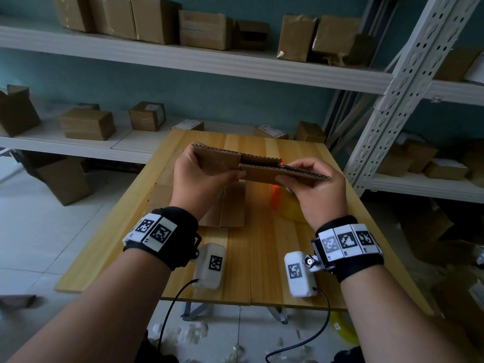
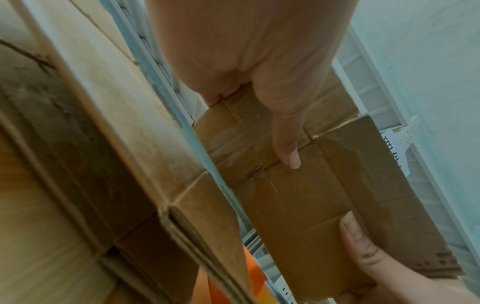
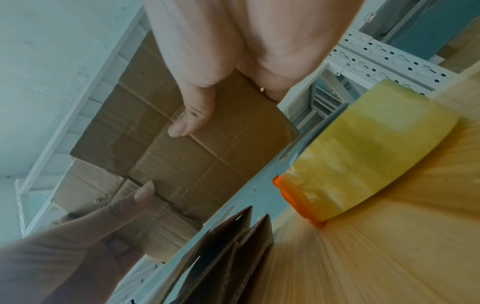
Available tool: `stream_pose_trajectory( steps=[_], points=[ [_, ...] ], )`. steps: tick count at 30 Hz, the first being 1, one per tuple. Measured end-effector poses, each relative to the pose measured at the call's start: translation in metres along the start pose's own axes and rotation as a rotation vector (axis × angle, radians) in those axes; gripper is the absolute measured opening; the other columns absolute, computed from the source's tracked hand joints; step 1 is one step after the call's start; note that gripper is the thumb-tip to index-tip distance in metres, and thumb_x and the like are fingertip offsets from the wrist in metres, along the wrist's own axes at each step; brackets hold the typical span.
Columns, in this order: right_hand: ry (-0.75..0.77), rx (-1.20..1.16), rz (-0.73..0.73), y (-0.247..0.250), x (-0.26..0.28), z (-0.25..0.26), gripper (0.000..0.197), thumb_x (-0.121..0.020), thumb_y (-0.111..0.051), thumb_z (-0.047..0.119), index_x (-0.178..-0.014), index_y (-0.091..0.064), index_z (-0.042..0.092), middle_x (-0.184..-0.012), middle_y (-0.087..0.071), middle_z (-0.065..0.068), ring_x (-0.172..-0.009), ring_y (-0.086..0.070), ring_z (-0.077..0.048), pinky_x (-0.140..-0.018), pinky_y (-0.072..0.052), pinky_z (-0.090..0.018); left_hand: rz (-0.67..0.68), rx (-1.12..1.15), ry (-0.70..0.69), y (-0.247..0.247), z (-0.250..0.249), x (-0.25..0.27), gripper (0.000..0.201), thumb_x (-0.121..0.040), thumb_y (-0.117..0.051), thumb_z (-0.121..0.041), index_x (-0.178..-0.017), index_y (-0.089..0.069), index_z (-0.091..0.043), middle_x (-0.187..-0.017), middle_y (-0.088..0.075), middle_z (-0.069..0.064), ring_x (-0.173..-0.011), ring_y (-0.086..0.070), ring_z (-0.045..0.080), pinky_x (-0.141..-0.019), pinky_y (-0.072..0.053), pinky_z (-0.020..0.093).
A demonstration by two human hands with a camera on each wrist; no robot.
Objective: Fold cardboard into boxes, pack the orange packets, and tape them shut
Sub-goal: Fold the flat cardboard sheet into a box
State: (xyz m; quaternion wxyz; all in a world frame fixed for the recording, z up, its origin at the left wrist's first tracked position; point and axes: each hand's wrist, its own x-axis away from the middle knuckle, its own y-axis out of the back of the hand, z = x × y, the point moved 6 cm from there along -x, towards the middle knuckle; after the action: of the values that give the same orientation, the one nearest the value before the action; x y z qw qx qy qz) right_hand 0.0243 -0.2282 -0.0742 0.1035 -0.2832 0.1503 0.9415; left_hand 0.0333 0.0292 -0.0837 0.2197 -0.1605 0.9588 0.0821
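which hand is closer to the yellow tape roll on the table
Right. The right hand holds the flat cardboard directly above the tape roll, partly covering it. The left hand grips the cardboard's other end, farther off.

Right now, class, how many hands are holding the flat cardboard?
2. The left hand pinches the left end of the flat cardboard; the right hand pinches its right end. Neither is hidden.

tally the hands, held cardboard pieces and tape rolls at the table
hands: 2 (left hand, right hand)
cardboard, held by both hands: 1
tape roll: 1
total: 4
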Motion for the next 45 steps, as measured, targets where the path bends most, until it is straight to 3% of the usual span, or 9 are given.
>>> stream_pose_trajectory(
  steps=[11,16,19,22,26,32,37,42,45],
  points=[
    [-0.003,-0.028,0.036,-0.001,0.001,0.004,0.064,-0.078,-0.09,0.008,-0.135,-0.069,0.028,-0.127,-0.071,0.015,-0.122,-0.064,0.002,-0.101,-0.053,-0.019,0.155,-0.079,0.009,-0.009,-0.006,0.005,0.095,-0.053,-0.103,-0.031,-0.132,-0.052,-0.023,-0.125,-0.062,-0.013,-0.119,-0.06,0.002,-0.094,-0.055,0.02],
    [-0.066,-0.083,0.087,-0.009,0.0,0.001,0.089,-0.074,-0.092,0.004,-0.151,-0.055,0.029,-0.133,-0.065,0.017,-0.118,-0.057,0.018,-0.089,-0.047,-0.003,0.314,-0.102,-0.047,-0.021,-0.014,0.011,0.127,-0.064,-0.101,-0.024,-0.164,-0.022,-0.027,-0.146,-0.045,-0.018,-0.132,-0.044,-0.011,-0.102,-0.036,-0.001],
    [-0.043,-0.019,0.151,-0.011,-0.002,0.0,0.103,-0.074,-0.092,0.008,-0.161,-0.04,0.029,-0.134,-0.064,0.011,-0.12,-0.058,0.011,-0.093,-0.05,-0.007,0.381,-0.147,-0.076,-0.02,-0.016,0.011,0.136,-0.07,-0.099,-0.022,-0.17,-0.006,-0.028,-0.168,-0.034,-0.005,-0.154,-0.03,0.004,-0.125,-0.027,0.02],
    [-0.043,0.005,0.189,-0.012,-0.002,-0.002,0.111,-0.074,-0.093,0.012,-0.163,-0.032,0.034,-0.15,-0.056,0.012,-0.133,-0.052,0.005,-0.098,-0.045,-0.004,0.43,-0.155,-0.077,-0.021,-0.014,0.01,0.135,-0.078,-0.094,-0.012,-0.17,0.003,-0.03,-0.173,-0.026,-0.004,-0.159,-0.021,0.007,-0.132,-0.023,0.036],
    [-0.055,0.0,0.189,-0.011,-0.001,-0.001,0.123,-0.071,-0.095,0.011,-0.165,-0.021,0.041,-0.153,-0.042,0.024,-0.117,-0.038,0.035,-0.089,-0.036,0.008,0.475,-0.093,-0.108,-0.022,-0.012,0.01,0.119,-0.085,-0.085,-0.004,-0.171,-0.006,-0.029,-0.167,-0.038,-0.012,-0.15,-0.037,-0.004,-0.126,-0.036,0.034],
    [-0.021,0.008,0.15,-0.004,0.001,0.001,0.132,-0.065,-0.099,0.014,-0.166,-0.018,0.039,-0.163,-0.04,0.015,-0.141,-0.04,0.012,-0.105,-0.039,-0.004,0.503,-0.01,-0.11,-0.022,-0.015,0.013,0.11,-0.089,-0.08,-0.002,-0.17,-0.009,-0.026,-0.164,-0.039,-0.016,-0.147,-0.042,-0.004,-0.118,-0.043,0.023],
    [-0.016,0.013,0.141,-0.003,0.006,0.011,0.109,-0.071,-0.096,0.017,-0.16,-0.036,0.036,-0.142,-0.056,0.025,-0.125,-0.049,0.021,-0.096,-0.045,-0.002,0.482,0.127,-0.059,-0.025,-0.021,0.017,0.11,-0.093,-0.077,-0.02,-0.169,0.0,-0.035,-0.164,-0.043,-0.009,-0.142,-0.054,0.007,-0.112,-0.051,0.03],
    [-0.047,0.0,0.148,-0.005,0.008,0.016,0.107,-0.072,-0.095,0.029,-0.159,-0.034,0.041,-0.144,-0.056,0.025,-0.132,-0.053,0.008,-0.103,-0.051,-0.019,0.419,0.148,-0.075,-0.024,-0.032,0.017,0.098,-0.092,-0.066,-0.056,-0.169,-0.01,-0.036,-0.149,-0.03,-0.044,-0.132,-0.036,-0.03,-0.102,-0.04,0.002],
    [-0.086,0.009,0.154,-0.007,0.009,0.014,0.103,-0.073,-0.094,0.035,-0.157,-0.037,0.04,-0.144,-0.058,0.02,-0.133,-0.054,0.002,-0.104,-0.052,-0.023,0.363,0.255,0.034,-0.026,-0.024,0.016,0.093,-0.09,-0.051,-0.082,-0.167,-0.024,-0.038,-0.162,-0.043,-0.02,-0.149,-0.041,-0.001,-0.123,-0.04,0.035]
  ],
)
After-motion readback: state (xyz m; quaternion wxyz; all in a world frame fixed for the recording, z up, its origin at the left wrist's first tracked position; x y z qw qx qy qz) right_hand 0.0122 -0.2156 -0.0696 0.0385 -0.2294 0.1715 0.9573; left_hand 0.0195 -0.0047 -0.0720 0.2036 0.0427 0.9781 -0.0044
